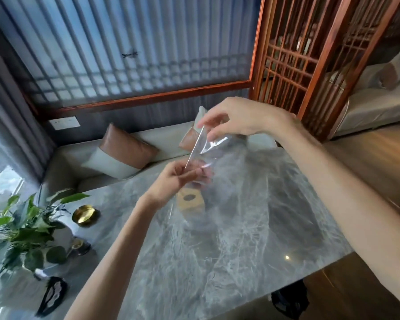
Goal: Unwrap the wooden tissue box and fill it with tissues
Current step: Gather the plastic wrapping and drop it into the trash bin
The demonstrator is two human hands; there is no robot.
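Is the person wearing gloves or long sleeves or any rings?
No gloves. The left hand and right hand are both bare, and both forearms are bare as far as the picture shows, so no sleeves are in view. I see no watch or bracelet at the wrists. The fingers are too blurry to rule out a ring.

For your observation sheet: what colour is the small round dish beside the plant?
Shiny gold dish, seen in the head view.

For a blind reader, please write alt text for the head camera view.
Two hands, left hand and right hand, hold a clear plastic wrapper above a grey marble table. A wooden tissue box stands below them; a plant sits at the left.
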